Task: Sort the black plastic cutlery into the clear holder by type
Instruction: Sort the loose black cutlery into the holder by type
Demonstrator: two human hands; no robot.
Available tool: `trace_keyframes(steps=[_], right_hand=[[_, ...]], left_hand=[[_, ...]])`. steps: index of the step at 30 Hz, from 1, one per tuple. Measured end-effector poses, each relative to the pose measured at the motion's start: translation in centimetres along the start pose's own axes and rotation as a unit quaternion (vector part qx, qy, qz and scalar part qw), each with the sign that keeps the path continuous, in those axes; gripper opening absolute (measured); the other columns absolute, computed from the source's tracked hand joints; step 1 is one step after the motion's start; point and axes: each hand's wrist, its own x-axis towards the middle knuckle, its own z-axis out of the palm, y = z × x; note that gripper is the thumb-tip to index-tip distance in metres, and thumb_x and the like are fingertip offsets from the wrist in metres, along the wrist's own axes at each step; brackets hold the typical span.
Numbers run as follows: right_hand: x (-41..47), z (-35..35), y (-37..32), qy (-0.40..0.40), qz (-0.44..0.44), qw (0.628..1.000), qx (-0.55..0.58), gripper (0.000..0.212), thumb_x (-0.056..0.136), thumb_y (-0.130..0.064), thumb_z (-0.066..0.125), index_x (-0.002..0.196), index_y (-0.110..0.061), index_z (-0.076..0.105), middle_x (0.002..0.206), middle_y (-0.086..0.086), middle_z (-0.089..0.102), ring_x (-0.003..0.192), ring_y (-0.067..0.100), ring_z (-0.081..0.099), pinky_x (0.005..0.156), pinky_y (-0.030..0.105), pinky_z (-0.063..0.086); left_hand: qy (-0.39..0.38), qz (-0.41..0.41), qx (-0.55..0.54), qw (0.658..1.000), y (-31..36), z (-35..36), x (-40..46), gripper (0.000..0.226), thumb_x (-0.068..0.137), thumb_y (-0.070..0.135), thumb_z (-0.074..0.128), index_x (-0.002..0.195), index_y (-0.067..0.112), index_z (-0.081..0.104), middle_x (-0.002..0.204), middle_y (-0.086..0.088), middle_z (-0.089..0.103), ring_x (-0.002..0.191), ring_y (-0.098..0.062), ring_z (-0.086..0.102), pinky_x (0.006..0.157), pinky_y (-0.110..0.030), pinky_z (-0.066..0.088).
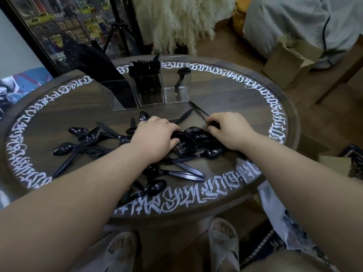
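A pile of black plastic spoons (192, 142) lies spread over the middle of the round table (225, 99). My left hand (157, 136) grips a bunch of spoons at the pile's centre. My right hand (227, 128) pinches spoon handles at the pile's right side. Behind the pile stands the clear holder (176, 95) with three compartments. Its left one holds knives (106, 69), the middle one forks (145, 69), the right one a single spoon (181, 75). More loose spoons (86, 136) lie to the left and near the front edge.
The dark wooden table carries a ring of white lettering (279, 107) along its rim. A cardboard box (290, 57) sits on the floor at the right, a tripod (119, 34) and a framed picture behind the table. My sandalled feet (222, 242) show below.
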Motion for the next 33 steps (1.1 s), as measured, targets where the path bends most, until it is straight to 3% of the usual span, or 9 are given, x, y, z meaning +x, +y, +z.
trace_keyframes(steps=[8,11,17,23,29,31,33], right_hand=[[-0.9,0.1,-2.6,0.007,0.013,1.000,-0.007,0.029,0.091,-0.009,0.049,0.116,-0.014,0.064,0.111,0.008,0.068,0.107,0.029,0.058,0.085,0.030,0.045],[-1.4,-0.5,-3.4,0.043,0.013,0.999,0.021,0.033,0.093,-0.010,0.049,0.123,-0.016,0.062,0.117,0.006,0.067,0.110,0.027,0.058,0.088,0.027,0.043],[-2.8,-1.7,-6.2,0.096,0.012,0.989,0.115,0.032,0.096,-0.009,0.045,0.119,-0.020,0.064,0.120,0.000,0.062,0.109,0.018,0.057,0.085,0.019,0.038],[-4.7,-2.0,-9.7,0.121,0.057,0.947,0.290,0.028,0.095,-0.010,0.045,0.110,-0.023,0.066,0.097,0.000,0.067,0.089,0.018,0.065,0.083,0.039,0.055],[-5.6,-0.8,-11.1,0.073,0.047,0.941,0.327,0.026,0.092,-0.019,0.052,0.114,-0.022,0.067,0.096,-0.005,0.069,0.094,0.015,0.065,0.091,0.039,0.052],[-5.2,-0.9,-11.2,0.065,0.030,0.942,0.328,0.029,0.090,-0.019,0.055,0.116,-0.023,0.066,0.092,-0.010,0.065,0.080,0.002,0.063,0.080,0.026,0.051],[-4.7,-0.8,-11.3,0.071,0.017,0.954,0.291,0.029,0.089,-0.020,0.057,0.116,-0.023,0.065,0.086,-0.013,0.060,0.058,-0.006,0.050,0.062,0.015,0.039]], left_hand=[[0.061,-0.081,-0.098,0.990,-1.6,-0.1,-1.5,0.026,0.094,0.039,0.051,0.116,0.031,0.063,0.115,0.003,0.062,0.112,-0.023,0.054,0.094,-0.043,0.042],[0.096,-0.100,-0.144,0.980,-2.3,-0.6,-2.2,0.026,0.095,0.037,0.051,0.115,0.028,0.065,0.113,0.002,0.064,0.109,-0.024,0.056,0.093,-0.043,0.044],[0.177,-0.117,-0.189,0.959,-2.9,-3.3,-4.8,0.027,0.095,0.031,0.052,0.116,0.026,0.068,0.115,0.002,0.069,0.109,-0.021,0.060,0.090,-0.033,0.045],[0.223,-0.138,-0.256,0.930,-3.1,-4.4,-8.3,0.025,0.095,0.026,0.054,0.116,0.024,0.069,0.114,0.003,0.069,0.107,-0.018,0.062,0.093,-0.032,0.047],[0.213,-0.123,-0.230,0.942,-3.1,-2.7,-10.8,0.025,0.096,0.025,0.054,0.116,0.025,0.069,0.115,0.004,0.069,0.107,-0.017,0.062,0.092,-0.031,0.047],[0.188,-0.128,-0.226,0.947,-3.2,-2.3,-10.6,0.026,0.096,0.026,0.053,0.118,0.026,0.068,0.113,0.003,0.070,0.106,-0.019,0.063,0.091,-0.034,0.048],[0.180,-0.126,-0.248,0.944,-3.3,-2.4,-10.0,0.025,0.096,0.026,0.053,0.115,0.027,0.069,0.105,0.002,0.072,0.098,-0.021,0.064,0.087,-0.035,0.050]])
